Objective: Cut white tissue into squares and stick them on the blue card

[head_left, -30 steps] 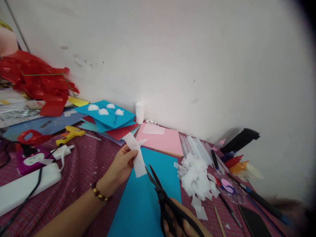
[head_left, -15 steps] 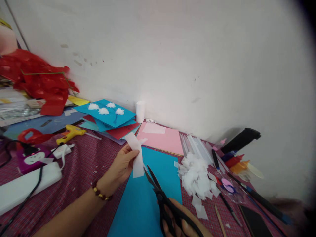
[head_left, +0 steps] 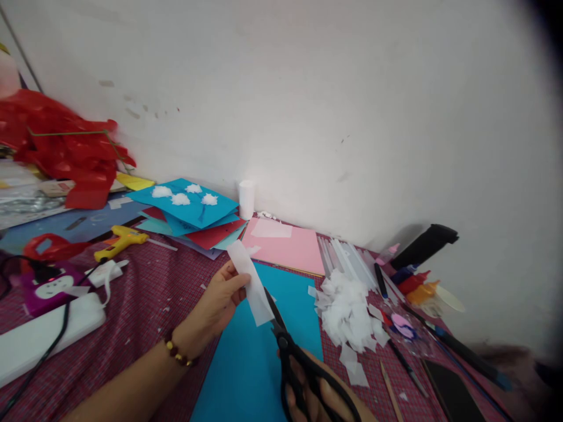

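My left hand (head_left: pixel 224 293) pinches a white paper strip (head_left: pixel 250 281) between thumb and fingers, above a blue sheet of paper (head_left: pixel 246 369). Around the handles of black scissors (head_left: pixel 284 346) my right hand (head_left: pixel 323 392) is closed. The blades reach up to the strip's lower right edge, and one blade is partly hidden behind the paper. To the right of the blue sheet lies a heap of small white paper pieces (head_left: pixel 349 310).
Pink paper (head_left: pixel 290 249) lies behind the blue sheet. Left of it stand stacked blue and red cards (head_left: pixel 193 211) with white tufts, and a white roll (head_left: pixel 247 199). A yellow glue gun (head_left: pixel 121 241), a power strip (head_left: pixel 53 334) and a phone (head_left: pixel 451 390) lie around.
The scissors' blades have come onto the lower end of the paper strip, where before they stood open beside it. The strip has tilted, its lower end shifting right.
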The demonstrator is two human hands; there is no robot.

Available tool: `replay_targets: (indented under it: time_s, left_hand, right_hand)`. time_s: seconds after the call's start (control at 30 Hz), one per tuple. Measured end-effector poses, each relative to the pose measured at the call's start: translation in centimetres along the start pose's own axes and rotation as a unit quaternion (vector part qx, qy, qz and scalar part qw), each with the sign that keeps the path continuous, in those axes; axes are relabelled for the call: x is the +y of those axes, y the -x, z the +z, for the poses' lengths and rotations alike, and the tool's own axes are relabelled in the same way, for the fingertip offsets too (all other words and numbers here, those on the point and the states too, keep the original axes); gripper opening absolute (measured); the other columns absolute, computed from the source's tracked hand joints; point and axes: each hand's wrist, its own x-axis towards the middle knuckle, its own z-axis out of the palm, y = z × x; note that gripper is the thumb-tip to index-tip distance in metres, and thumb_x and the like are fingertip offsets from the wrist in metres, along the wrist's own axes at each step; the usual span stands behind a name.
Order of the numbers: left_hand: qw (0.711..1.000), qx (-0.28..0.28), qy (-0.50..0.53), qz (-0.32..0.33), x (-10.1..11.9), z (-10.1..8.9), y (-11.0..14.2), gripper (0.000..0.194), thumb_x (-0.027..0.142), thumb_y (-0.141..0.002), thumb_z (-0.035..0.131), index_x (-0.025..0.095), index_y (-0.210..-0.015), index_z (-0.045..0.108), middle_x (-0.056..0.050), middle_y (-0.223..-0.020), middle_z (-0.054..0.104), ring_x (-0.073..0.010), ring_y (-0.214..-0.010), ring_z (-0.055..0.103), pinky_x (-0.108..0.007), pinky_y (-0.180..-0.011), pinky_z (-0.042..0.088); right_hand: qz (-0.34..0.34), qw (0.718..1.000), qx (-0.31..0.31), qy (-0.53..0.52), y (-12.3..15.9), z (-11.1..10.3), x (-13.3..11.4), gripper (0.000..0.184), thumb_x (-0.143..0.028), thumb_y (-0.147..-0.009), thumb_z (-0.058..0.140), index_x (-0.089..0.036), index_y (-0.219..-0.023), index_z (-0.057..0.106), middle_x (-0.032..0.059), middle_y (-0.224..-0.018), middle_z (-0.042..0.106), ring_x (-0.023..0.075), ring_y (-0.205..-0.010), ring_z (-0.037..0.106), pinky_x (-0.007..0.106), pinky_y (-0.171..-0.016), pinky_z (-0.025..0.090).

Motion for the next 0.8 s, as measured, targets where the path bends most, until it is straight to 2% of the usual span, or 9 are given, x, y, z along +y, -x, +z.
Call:
replay_targets:
  time_s: [0.1,0.23,0.43,0.53,0.63,0.8]
  left_hand:
    - [1.000,-0.008,0.007,-0.015,-0.2,0.4,0.3,0.028,0.009,-0.065,0.071,0.019,-0.089,0.060,0.003,-0.075,0.066,-0.0106,-0.063,0.062,-0.023,-0.064,0.051]
    - [0.999,-0.039,-0.001,-0.030,-0.7,0.7,0.7,0.031,0.008,-0.066,0.070,0.019,-0.094,0.061,0.001,-0.078,0.068,-0.0115,-0.065,0.063,-0.024,-0.066,0.051]
    - [0.996,-0.069,-0.009,-0.052,-1.8,0.6,0.9,0.027,0.012,-0.066,0.073,0.017,-0.091,0.064,-0.003,-0.083,0.070,-0.0132,-0.069,0.063,-0.025,-0.067,0.051]
    - [0.995,-0.070,-0.010,-0.071,-2.1,0.7,1.2,0.029,0.013,-0.065,0.075,0.018,-0.092,0.065,-0.001,-0.077,0.068,-0.0133,-0.066,0.062,-0.025,-0.064,0.051]
    - [0.994,-0.066,-0.016,-0.091,-2.2,1.1,1.7,0.033,0.013,-0.062,0.077,0.018,-0.093,0.065,0.000,-0.075,0.066,-0.0121,-0.064,0.061,-0.024,-0.063,0.049]
    - [0.992,-0.057,-0.039,-0.109,-2.8,1.2,2.1,0.036,0.013,-0.062,0.076,0.018,-0.097,0.065,0.000,-0.074,0.065,-0.0116,-0.063,0.059,-0.022,-0.061,0.046]
  right_hand:
    - [0.021,0.999,-0.004,-0.038,-0.1,0.1,-0.2,0.059,-0.048,-0.076,0.070,-0.018,-0.125,0.056,0.0081,-0.090,0.068,0.0159,-0.070,0.061,0.027,-0.066,0.044]
    - [0.063,0.993,-0.054,-0.087,0.0,0.1,-0.6,0.053,-0.045,-0.079,0.069,-0.019,-0.124,0.058,0.0077,-0.094,0.070,0.0146,-0.074,0.063,0.024,-0.067,0.043]
    - [0.074,0.982,-0.022,-0.175,-0.3,-0.3,0.0,0.042,-0.039,-0.077,0.074,-0.023,-0.114,0.064,0.0021,-0.111,0.069,0.0151,-0.098,0.064,0.026,-0.089,0.043]
    - [0.060,0.984,-0.063,-0.154,-0.7,-0.4,0.4,0.038,-0.047,-0.077,0.071,-0.021,-0.104,0.067,0.0036,-0.101,0.071,0.0145,-0.086,0.066,0.027,-0.083,0.046]
    - [0.037,0.985,-0.109,-0.128,-1.3,-0.3,0.6,0.041,-0.056,-0.080,0.062,-0.018,-0.097,0.067,0.0056,-0.092,0.071,0.0149,-0.072,0.066,0.028,-0.072,0.049]
    - [0.034,0.989,-0.103,-0.104,-1.6,0.2,0.8,0.053,-0.063,-0.080,0.057,-0.013,-0.094,0.067,0.0065,-0.081,0.068,0.0131,-0.066,0.062,0.024,-0.065,0.046]
